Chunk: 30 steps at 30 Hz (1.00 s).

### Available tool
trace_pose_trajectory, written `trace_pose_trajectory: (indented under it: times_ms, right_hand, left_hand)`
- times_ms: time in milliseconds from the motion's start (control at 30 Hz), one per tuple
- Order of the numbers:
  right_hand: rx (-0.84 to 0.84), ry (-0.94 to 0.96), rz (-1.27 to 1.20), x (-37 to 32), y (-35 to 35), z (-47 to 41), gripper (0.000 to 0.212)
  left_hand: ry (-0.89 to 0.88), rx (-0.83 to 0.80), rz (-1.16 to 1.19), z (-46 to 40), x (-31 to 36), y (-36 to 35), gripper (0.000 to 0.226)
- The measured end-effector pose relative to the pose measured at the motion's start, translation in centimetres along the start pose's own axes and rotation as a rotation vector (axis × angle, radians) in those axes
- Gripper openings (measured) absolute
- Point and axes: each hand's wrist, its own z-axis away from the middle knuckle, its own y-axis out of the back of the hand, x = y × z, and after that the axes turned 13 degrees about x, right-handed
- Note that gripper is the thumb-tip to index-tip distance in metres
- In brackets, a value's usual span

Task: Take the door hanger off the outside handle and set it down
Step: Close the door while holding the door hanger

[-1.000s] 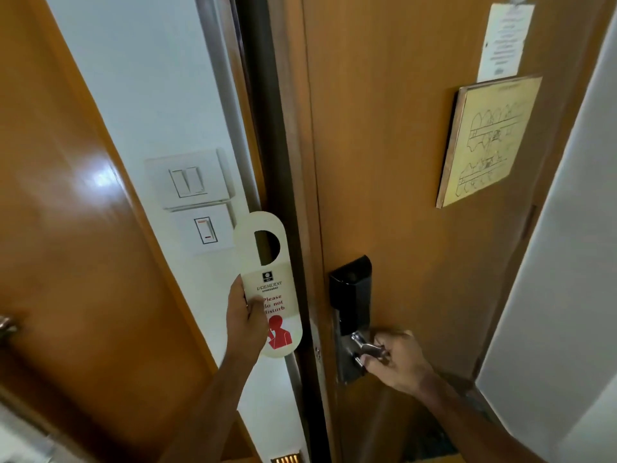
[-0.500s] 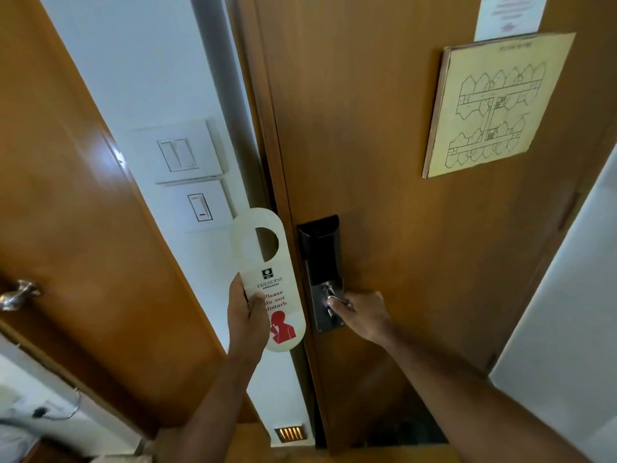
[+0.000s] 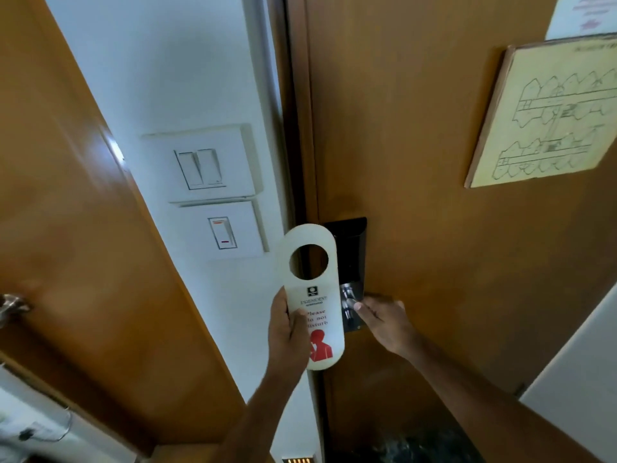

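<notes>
A white "Please do not disturb" door hanger (image 3: pixel 315 289) with a round hole and a red figure is held upright in my left hand (image 3: pixel 288 332), in front of the door's edge. My right hand (image 3: pixel 384 320) rests on the metal lever handle (image 3: pixel 349 300) of the wooden door (image 3: pixel 417 162), below a black lock plate (image 3: pixel 350 242). The door sits against its frame with no gap showing.
Two white switch plates (image 3: pixel 207 168) sit on the wall strip left of the door. A second wooden door (image 3: pixel 66 228) with a metal knob (image 3: pixel 11 305) stands at the left. A yellow floor plan board (image 3: pixel 547 111) hangs on the main door.
The main door has swung shut against its frame under my right hand. The hanger in my left hand now overlaps the lock plate. The view has shifted closer.
</notes>
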Motion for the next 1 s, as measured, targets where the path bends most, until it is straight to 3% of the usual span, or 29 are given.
trace_pose_trajectory:
  times_ms: [100,267,400,467,667,1000]
  right_hand:
    - [-0.024,0.014,-0.049,0.3,-0.9,-1.6,0.040]
    - [-0.088,-0.019,-0.088,1.5,-2.1,-3.5,0.035]
    - [0.015,0.053,-0.175,2.1,-2.9,-5.0,0.026]
    - [-0.027,0.013,-0.213,2.2,-3.2,-5.3,0.021]
    - [-0.206,-0.020,-0.214,2.0,-2.5,-7.3,0.027]
    - [-0.238,-0.029,-0.180,1.7,-1.9,-8.2,0.023]
  left_hand:
    - [0.025,-0.023,0.004,-0.5,-0.7,-0.7,0.041]
    - [0.047,0.020,-0.022,0.5,-1.2,-1.9,0.036]
    - [0.078,0.095,-0.051,0.9,-1.6,-3.2,0.032]
    - [0.115,0.128,-0.067,1.4,-1.9,-3.8,0.030]
    - [0.192,0.200,-0.079,1.3,-2.0,-6.8,0.028]
    - [0.228,0.194,-0.058,1.0,-1.7,-8.4,0.028]
